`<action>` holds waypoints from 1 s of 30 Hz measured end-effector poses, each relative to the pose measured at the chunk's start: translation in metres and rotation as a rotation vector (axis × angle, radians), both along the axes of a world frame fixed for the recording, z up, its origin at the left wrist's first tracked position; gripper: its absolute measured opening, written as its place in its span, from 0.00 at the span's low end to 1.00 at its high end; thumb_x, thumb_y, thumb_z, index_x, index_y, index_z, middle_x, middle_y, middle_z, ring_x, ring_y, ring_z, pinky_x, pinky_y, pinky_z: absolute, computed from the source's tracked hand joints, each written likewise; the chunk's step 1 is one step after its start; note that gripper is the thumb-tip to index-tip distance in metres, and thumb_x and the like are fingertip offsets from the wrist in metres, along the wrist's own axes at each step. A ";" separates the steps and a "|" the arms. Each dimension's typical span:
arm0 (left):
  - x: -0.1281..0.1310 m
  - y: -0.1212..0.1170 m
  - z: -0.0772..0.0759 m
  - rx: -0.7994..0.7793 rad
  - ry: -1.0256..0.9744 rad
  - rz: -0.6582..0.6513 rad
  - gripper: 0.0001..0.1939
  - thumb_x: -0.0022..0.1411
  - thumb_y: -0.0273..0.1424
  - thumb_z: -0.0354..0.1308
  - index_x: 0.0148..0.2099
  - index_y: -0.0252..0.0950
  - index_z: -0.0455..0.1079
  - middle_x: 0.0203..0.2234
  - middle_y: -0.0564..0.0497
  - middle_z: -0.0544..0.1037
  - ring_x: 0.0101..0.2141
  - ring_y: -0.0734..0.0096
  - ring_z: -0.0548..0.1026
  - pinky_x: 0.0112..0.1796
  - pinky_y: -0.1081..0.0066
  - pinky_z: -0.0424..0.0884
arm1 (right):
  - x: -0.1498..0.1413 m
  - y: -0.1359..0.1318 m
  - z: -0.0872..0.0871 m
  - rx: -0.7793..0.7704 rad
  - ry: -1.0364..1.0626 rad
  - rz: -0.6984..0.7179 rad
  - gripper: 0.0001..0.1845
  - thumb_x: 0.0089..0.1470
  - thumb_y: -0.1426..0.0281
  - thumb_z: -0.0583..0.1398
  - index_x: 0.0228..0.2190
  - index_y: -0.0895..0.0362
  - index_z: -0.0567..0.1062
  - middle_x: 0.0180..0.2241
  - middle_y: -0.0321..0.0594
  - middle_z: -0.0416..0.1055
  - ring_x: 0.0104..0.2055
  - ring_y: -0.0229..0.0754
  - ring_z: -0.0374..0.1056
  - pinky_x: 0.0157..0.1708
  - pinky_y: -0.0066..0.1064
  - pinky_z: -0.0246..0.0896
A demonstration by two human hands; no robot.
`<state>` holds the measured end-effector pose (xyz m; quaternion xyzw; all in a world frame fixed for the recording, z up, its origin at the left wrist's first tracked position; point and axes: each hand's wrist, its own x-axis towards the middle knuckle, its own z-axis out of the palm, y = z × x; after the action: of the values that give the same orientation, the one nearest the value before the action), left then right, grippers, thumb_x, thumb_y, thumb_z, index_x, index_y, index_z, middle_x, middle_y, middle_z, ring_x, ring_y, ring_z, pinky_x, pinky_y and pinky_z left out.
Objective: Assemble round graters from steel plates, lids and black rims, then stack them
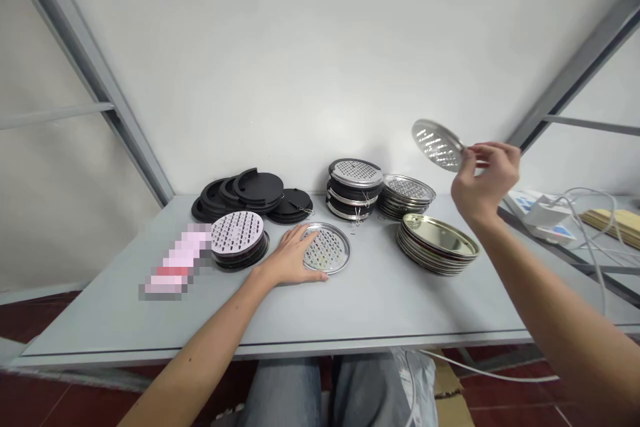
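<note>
The raised grater disc (436,145) is held in the air, tilted, above the right part of the table (350,310), its rim pinched narrowly between the thumb and fingers of the right hand (486,177). The lower grater disc (329,250) is laid flat near the middle of the table and is touched along its left side by the left hand (293,259), whose fingers and thumb are spread wide.

Just left of that hand, a pale grater plate (237,232) is set on top of a dark stack. Behind it, large black discs (260,187) are piled unevenly, and beside them a low black stack (289,207) is topped by a small dark piece with a wire loop. Farther right, the clasped stack (355,173) is fitted with wire clasps, and next to it the perforated disc stack (407,188) is placed. The shiny plate stack (440,237) (its top plate slightly golden) is set nearer the front edge, below the raised disc. At the far left, a pink item (177,260) is blurred into squares. White cables (593,247) are draped at the far right, near wooden boards (617,225).
</note>
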<state>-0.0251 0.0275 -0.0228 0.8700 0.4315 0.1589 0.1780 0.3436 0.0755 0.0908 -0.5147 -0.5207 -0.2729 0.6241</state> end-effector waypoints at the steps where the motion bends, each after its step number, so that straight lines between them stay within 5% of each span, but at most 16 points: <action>1: 0.000 0.000 0.000 -0.007 -0.010 0.005 0.55 0.44 0.57 0.63 0.67 0.37 0.48 0.66 0.38 0.46 0.65 0.45 0.44 0.61 0.49 0.47 | -0.009 -0.010 0.007 0.046 0.005 0.038 0.10 0.56 0.68 0.57 0.34 0.60 0.76 0.40 0.52 0.69 0.35 0.40 0.67 0.32 0.34 0.63; 5: 0.001 0.000 0.003 0.010 -0.106 0.038 0.57 0.47 0.55 0.63 0.69 0.37 0.40 0.67 0.39 0.45 0.65 0.47 0.45 0.61 0.51 0.49 | -0.055 -0.047 0.018 0.120 0.061 0.238 0.08 0.56 0.68 0.58 0.36 0.59 0.75 0.40 0.48 0.69 0.41 0.42 0.69 0.39 0.36 0.66; 8: 0.004 -0.001 0.006 0.129 -0.234 0.100 0.59 0.49 0.52 0.64 0.70 0.38 0.30 0.67 0.39 0.45 0.65 0.51 0.47 0.61 0.54 0.50 | -0.091 -0.061 0.003 0.083 0.196 0.485 0.08 0.54 0.66 0.61 0.32 0.57 0.75 0.38 0.44 0.70 0.41 0.41 0.69 0.42 0.38 0.66; 11: 0.006 -0.002 0.009 0.248 -0.349 0.146 0.64 0.46 0.51 0.67 0.69 0.39 0.24 0.66 0.38 0.47 0.64 0.51 0.52 0.60 0.55 0.53 | -0.117 -0.064 -0.025 -0.153 0.355 0.747 0.08 0.54 0.63 0.60 0.31 0.55 0.75 0.38 0.42 0.72 0.46 0.45 0.69 0.47 0.43 0.64; 16: 0.002 -0.002 0.011 0.320 -0.413 0.215 0.65 0.46 0.48 0.69 0.68 0.43 0.23 0.66 0.39 0.48 0.64 0.51 0.52 0.60 0.54 0.54 | -0.134 -0.056 -0.058 -0.484 0.587 1.077 0.13 0.52 0.58 0.61 0.35 0.53 0.76 0.41 0.42 0.74 0.43 0.47 0.70 0.40 0.40 0.67; 21: -0.003 -0.001 0.015 0.304 -0.307 0.163 0.65 0.48 0.46 0.68 0.68 0.45 0.19 0.66 0.40 0.48 0.64 0.48 0.51 0.60 0.53 0.53 | -0.135 -0.044 -0.072 -0.617 0.715 1.175 0.18 0.52 0.55 0.60 0.38 0.54 0.77 0.39 0.44 0.76 0.39 0.46 0.72 0.38 0.39 0.68; 30: -0.004 -0.007 0.030 0.235 -0.189 0.066 0.67 0.44 0.51 0.68 0.69 0.43 0.24 0.66 0.42 0.49 0.62 0.47 0.53 0.60 0.53 0.54 | -0.135 -0.036 -0.094 -0.657 0.799 1.067 0.18 0.49 0.56 0.62 0.37 0.54 0.79 0.36 0.42 0.78 0.34 0.45 0.72 0.31 0.35 0.67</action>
<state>-0.0289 0.0207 0.0070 0.8514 0.4195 0.2952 0.1095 0.2089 0.0398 -0.0037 -0.4122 -0.4878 0.4451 0.6277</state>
